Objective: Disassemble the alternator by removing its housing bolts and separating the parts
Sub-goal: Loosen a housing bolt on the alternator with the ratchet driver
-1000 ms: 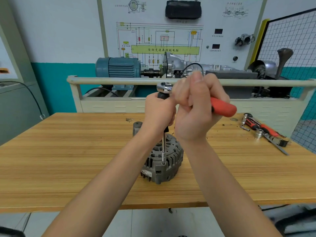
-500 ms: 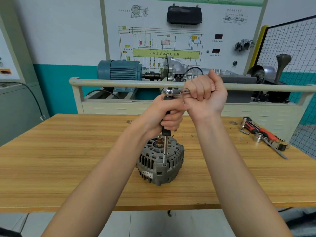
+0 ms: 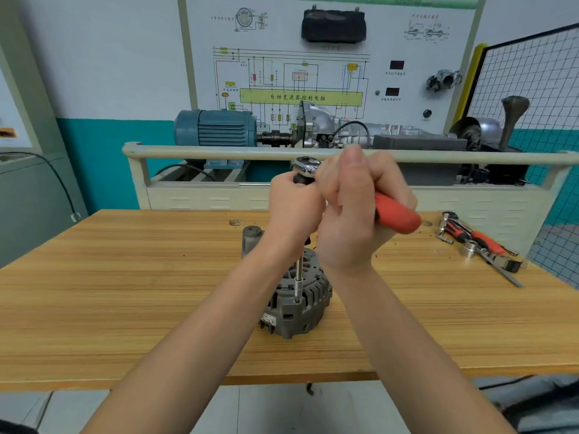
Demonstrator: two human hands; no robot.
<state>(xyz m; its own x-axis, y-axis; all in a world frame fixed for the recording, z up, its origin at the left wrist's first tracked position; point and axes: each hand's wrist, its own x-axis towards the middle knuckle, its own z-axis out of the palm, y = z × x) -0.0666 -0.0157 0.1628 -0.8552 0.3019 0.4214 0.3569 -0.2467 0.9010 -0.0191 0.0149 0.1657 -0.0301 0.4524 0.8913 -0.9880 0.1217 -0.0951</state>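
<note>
Our right hand (image 3: 351, 214) grips the red-handled chrome ratchet (image 3: 396, 216); left hand (image 3: 293, 211) steadies its extension bar (image 3: 299, 270) on a bolt of the grey finned alternator (image 3: 300, 302), centre of the wooden bench (image 3: 125, 292). Bolt-loosening step; next, swing again.

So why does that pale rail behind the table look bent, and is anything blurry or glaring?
Head view: the wide-angle lens bows the pale rail and the wooden table's edge. Lighting is soft and even, with faint shadows. The chrome ratchet head shows a small glint. The right hand, close to the camera, looks slightly soft; the grey ribbed alternator stays fairly sharp.
</note>
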